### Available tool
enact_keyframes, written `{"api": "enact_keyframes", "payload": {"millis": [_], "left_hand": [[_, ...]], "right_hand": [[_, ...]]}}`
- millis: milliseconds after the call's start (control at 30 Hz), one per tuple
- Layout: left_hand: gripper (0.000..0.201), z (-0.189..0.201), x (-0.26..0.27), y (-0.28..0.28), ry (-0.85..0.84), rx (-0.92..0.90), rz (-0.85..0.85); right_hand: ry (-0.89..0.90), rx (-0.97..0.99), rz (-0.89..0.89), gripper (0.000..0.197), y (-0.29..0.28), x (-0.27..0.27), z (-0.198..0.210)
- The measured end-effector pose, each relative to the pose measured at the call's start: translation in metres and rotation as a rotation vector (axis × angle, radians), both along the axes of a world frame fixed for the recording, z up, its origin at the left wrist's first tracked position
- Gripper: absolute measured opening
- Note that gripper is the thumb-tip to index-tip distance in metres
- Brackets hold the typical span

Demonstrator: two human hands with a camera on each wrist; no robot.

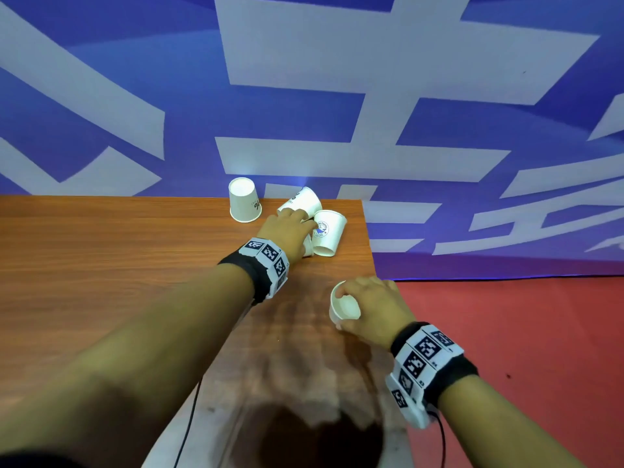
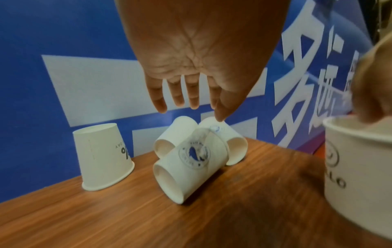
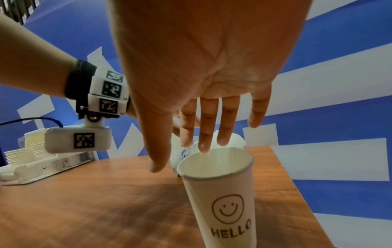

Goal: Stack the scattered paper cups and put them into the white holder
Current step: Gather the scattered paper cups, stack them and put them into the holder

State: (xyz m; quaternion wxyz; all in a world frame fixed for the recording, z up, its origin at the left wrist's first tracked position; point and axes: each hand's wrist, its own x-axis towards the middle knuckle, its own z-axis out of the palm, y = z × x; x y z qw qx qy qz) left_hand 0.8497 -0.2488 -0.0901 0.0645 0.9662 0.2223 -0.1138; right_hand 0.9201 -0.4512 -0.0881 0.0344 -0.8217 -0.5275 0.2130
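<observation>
Several white paper cups sit at the table's far right corner. One cup (image 2: 104, 156) stands upside down at the left. A cup with a blue logo (image 2: 191, 167) lies on its side, and two more cups (image 2: 176, 134) (image 2: 231, 142) lie behind it. My left hand (image 2: 191, 110) hovers over these lying cups with straight fingers and holds nothing. Nearer to me, an upright cup with a smiley and "HELLO" (image 3: 224, 201) stands by the table's right edge. My right hand (image 3: 191, 151) is spread over its rim, fingers straight. The white holder (image 3: 19, 156) stands far left.
The wooden table (image 1: 101, 265) ends just right of the upright cup, with red floor (image 1: 523, 332) beyond. A blue and white banner (image 1: 337, 96) rises directly behind the cups. A black cable (image 1: 189, 423) hangs near the table's front.
</observation>
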Motion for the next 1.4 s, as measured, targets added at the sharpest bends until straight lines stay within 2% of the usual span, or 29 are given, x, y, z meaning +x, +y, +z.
{"api": "enact_keyframes", "payload": {"millis": [133, 233, 433, 567, 667, 867, 1033, 1100, 1267, 1400], "left_hand": [[0.057, -0.024, 0.005, -0.001, 0.093, 0.063, -0.049], [0.06, -0.031, 0.005, 0.002, 0.148, 0.033, 0.001], [0.052, -0.028, -0.005, 0.011, 0.105, -0.068, 0.053], [0.048, -0.024, -0.02, 0.015, 0.079, -0.022, 0.024], [0.039, -0.012, -0.034, 0.022, 0.035, 0.118, -0.039], [0.026, 0.019, -0.075, 0.04, -0.075, 0.212, -0.066], [0.021, 0.055, -0.123, 0.044, -0.227, 0.123, -0.018], [0.013, 0.071, -0.144, 0.043, -0.297, 0.082, 0.018], [0.009, 0.099, -0.203, 0.044, -0.489, -0.083, 0.129], [0.016, 0.116, -0.247, 0.055, -0.538, -0.102, 0.151]], "right_hand": [[-0.044, -0.008, 0.093, 0.042, -0.001, -0.001, -0.008], [-0.049, -0.001, 0.126, 0.037, 0.0, -0.004, -0.013], [-0.045, 0.011, 0.091, 0.03, 0.007, -0.006, -0.019], [-0.074, -0.024, -0.005, 0.031, 0.014, -0.008, -0.021], [-0.104, -0.038, -0.133, 0.035, 0.021, -0.01, -0.019], [-0.19, -0.001, -0.198, 0.041, 0.043, -0.023, 0.001], [-0.184, 0.044, -0.208, 0.039, 0.069, -0.048, 0.027], [-0.207, 0.083, -0.18, 0.036, 0.081, -0.064, 0.045], [-0.214, 0.197, -0.094, 0.024, 0.102, -0.118, 0.089], [-0.154, 0.241, -0.086, 0.021, 0.113, -0.155, 0.107]]}}
